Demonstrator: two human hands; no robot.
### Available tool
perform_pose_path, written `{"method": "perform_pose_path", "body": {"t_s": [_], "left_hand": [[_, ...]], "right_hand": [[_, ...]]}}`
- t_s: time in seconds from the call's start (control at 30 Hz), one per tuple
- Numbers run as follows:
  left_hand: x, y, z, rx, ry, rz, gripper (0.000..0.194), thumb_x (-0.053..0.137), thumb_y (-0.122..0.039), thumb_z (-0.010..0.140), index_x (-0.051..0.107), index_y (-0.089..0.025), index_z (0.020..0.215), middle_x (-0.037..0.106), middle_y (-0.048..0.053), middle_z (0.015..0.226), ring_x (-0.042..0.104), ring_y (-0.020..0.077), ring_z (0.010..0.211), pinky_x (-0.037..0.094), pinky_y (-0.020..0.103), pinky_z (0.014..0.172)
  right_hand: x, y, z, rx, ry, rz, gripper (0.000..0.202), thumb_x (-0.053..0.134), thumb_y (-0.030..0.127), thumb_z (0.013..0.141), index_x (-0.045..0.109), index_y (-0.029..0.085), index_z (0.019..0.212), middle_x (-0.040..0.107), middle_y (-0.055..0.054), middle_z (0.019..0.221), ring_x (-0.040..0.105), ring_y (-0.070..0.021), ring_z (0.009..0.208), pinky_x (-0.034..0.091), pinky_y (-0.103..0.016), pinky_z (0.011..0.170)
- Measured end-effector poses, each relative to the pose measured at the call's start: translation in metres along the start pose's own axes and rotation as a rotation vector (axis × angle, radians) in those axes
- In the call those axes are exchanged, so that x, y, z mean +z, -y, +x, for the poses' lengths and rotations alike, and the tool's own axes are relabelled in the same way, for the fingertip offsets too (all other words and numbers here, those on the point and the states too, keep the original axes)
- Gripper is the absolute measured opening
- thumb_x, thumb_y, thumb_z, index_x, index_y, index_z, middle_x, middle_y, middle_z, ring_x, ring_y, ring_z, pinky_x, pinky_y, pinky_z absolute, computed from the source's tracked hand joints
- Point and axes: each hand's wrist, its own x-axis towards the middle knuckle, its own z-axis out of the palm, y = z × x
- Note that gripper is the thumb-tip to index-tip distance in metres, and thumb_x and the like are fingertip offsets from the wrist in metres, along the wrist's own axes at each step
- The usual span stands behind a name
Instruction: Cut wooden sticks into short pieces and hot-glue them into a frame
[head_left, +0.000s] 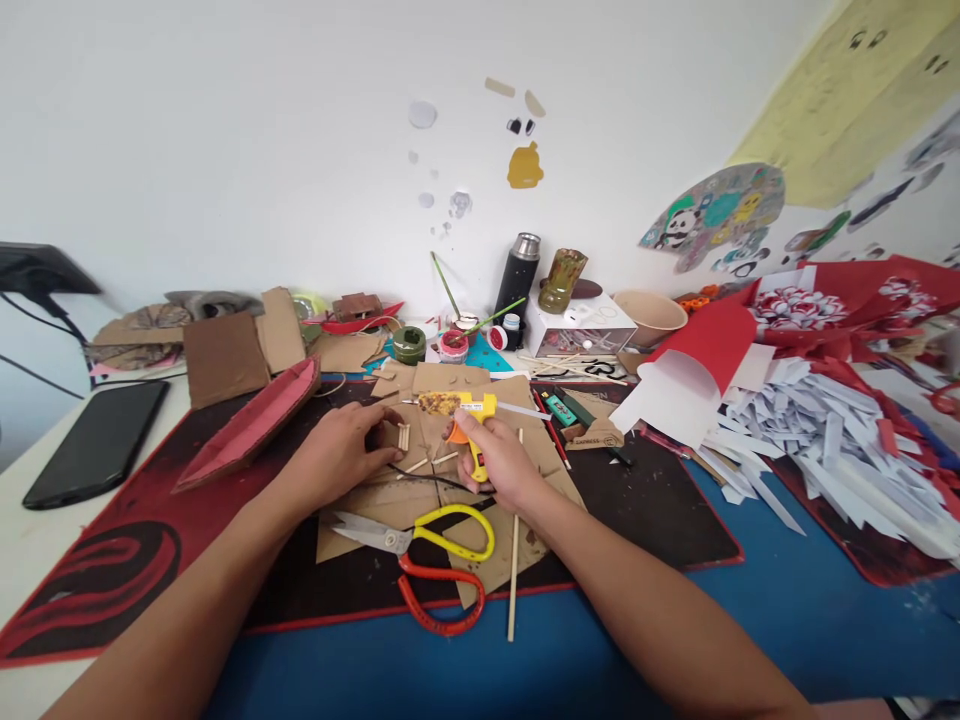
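Note:
My right hand (pixel 499 460) is wrapped round the handle of a yellow hot glue gun (pixel 474 405), a finger at its orange trigger. The gun's stained nozzle end points left, and a pale glue stick (pixel 525 411) juts out of its back. My left hand (pixel 349 450) is closed, thumb and fingers at a small cardboard piece with short wooden sticks (pixel 403 437) lined up on its right side. The nozzle tip is just above this piece, apart from it. Large scissors (pixel 409 540) with one yellow and one red handle lie in front of both hands.
Flat cardboard (pixel 551 465) covers part of a black-red mat (pixel 652 510). A long wooden stick (pixel 514 580) lies near the right forearm. To the left are a pink-lined cardboard boat (pixel 251 425) and a phone (pixel 97 440). Paint jars (pixel 409 345) and a black flask (pixel 517 275) stand behind; paper strips (pixel 847 450) pile up right.

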Motion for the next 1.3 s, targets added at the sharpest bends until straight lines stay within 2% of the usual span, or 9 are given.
{"method": "perform_pose_path", "body": {"t_s": [0.3, 0.6, 0.7, 0.83, 0.93, 1.3], "left_hand": [[0.002, -0.002, 0.001, -0.042, -0.019, -0.004, 0.033, 0.073, -0.045, 0.083, 0.076, -0.026, 0.11, 0.075, 0.006, 0.086, 0.069, 0.0303, 0.087, 0.049, 0.04, 0.081], [0.006, 0.002, 0.001, -0.056, -0.033, -0.011, 0.041, 0.07, -0.051, 0.086, 0.077, -0.024, 0.117, 0.074, 0.006, 0.086, 0.068, 0.0299, 0.086, 0.048, 0.04, 0.08], [0.007, 0.003, 0.001, -0.064, -0.056, -0.062, 0.046, 0.068, -0.058, 0.088, 0.077, -0.025, 0.118, 0.076, 0.006, 0.09, 0.069, 0.0299, 0.088, 0.049, 0.04, 0.082], [0.008, 0.0, 0.003, -0.117, -0.12, -0.14, 0.045, 0.059, -0.06, 0.094, 0.077, -0.024, 0.112, 0.081, 0.008, 0.102, 0.071, 0.0283, 0.092, 0.052, 0.039, 0.084], [0.01, -0.003, 0.005, -0.12, -0.147, -0.131, 0.042, 0.057, -0.059, 0.094, 0.077, -0.024, 0.106, 0.081, 0.008, 0.1, 0.071, 0.0278, 0.09, 0.052, 0.039, 0.083], [0.016, -0.002, 0.008, -0.068, -0.155, -0.066, 0.032, 0.057, -0.051, 0.096, 0.075, -0.025, 0.095, 0.081, 0.009, 0.102, 0.072, 0.0276, 0.091, 0.051, 0.039, 0.083]], "right_hand": [[0.0, 0.002, 0.0, 0.012, -0.005, -0.002, 0.066, 0.075, 0.082, 0.078, 0.065, 0.019, 0.093, 0.048, 0.008, 0.044, 0.044, -0.0102, 0.033, 0.015, -0.021, 0.036], [0.0, 0.003, -0.001, 0.01, -0.02, -0.002, 0.064, 0.076, 0.081, 0.079, 0.064, 0.019, 0.09, 0.048, 0.008, 0.045, 0.045, -0.01, 0.033, 0.017, -0.021, 0.036], [0.0, 0.003, -0.001, 0.009, -0.017, -0.005, 0.064, 0.075, 0.08, 0.08, 0.065, 0.019, 0.092, 0.048, 0.008, 0.045, 0.045, -0.0103, 0.033, 0.017, -0.021, 0.036], [0.0, 0.002, 0.0, 0.005, -0.029, 0.003, 0.067, 0.075, 0.082, 0.078, 0.068, 0.018, 0.096, 0.047, 0.009, 0.044, 0.044, -0.0106, 0.033, 0.016, -0.021, 0.036], [0.0, 0.002, 0.0, 0.005, -0.041, 0.014, 0.067, 0.075, 0.082, 0.078, 0.068, 0.018, 0.096, 0.047, 0.009, 0.044, 0.044, -0.0107, 0.033, 0.016, -0.022, 0.036], [0.0, 0.0, 0.0, 0.007, -0.033, 0.007, 0.065, 0.076, 0.081, 0.079, 0.068, 0.018, 0.096, 0.048, 0.008, 0.045, 0.045, -0.0106, 0.033, 0.017, -0.021, 0.036]]}}
